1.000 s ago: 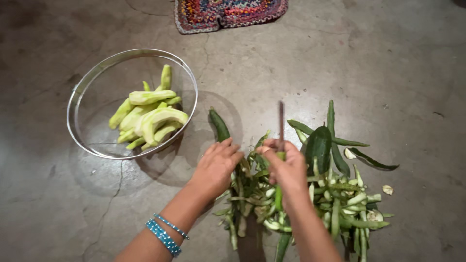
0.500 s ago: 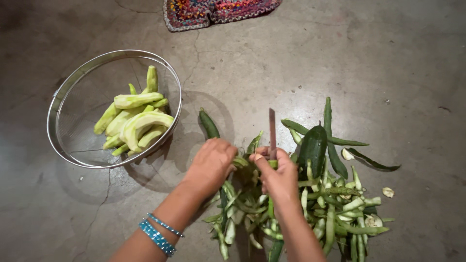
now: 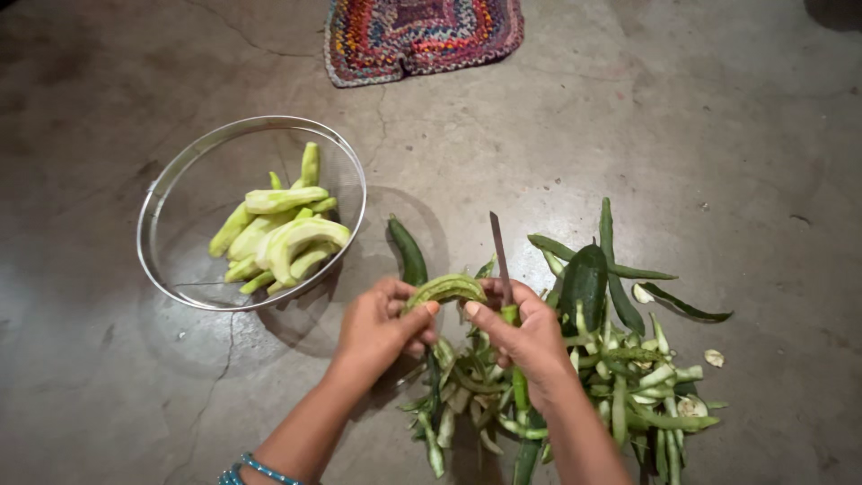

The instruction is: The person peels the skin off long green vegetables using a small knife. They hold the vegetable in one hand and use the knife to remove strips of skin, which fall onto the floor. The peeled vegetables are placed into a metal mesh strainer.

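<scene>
The left hand (image 3: 382, 328) and the right hand (image 3: 521, 337) now hold one curved green vegetable (image 3: 444, 289) between them, lifted a little above the heap of peels (image 3: 575, 386) on the concrete floor (image 3: 718, 135). Half a second ago both hands were lower, close to the heap, and no vegetable showed between them; now it is raised and in plain sight, with a thumb at each end. The fingers of the left hand are closed around its left end. The right-hand fingers are closed on a knife (image 3: 498, 256) with a green handle, the blade pointing up and away, while the thumb presses the right end of the vegetable. By my judgement a new piece is taken in hand and the peeling of it is only at the beginning, because most of its skin is green. The metal bowl (image 3: 171, 193) with pale peeled pieces (image 3: 278, 229) stands to the left, well apart. One dark unpeeled vegetable (image 3: 409, 251) lies near the bowl, and a woven mat (image 3: 422, 36) lies farther away.
</scene>
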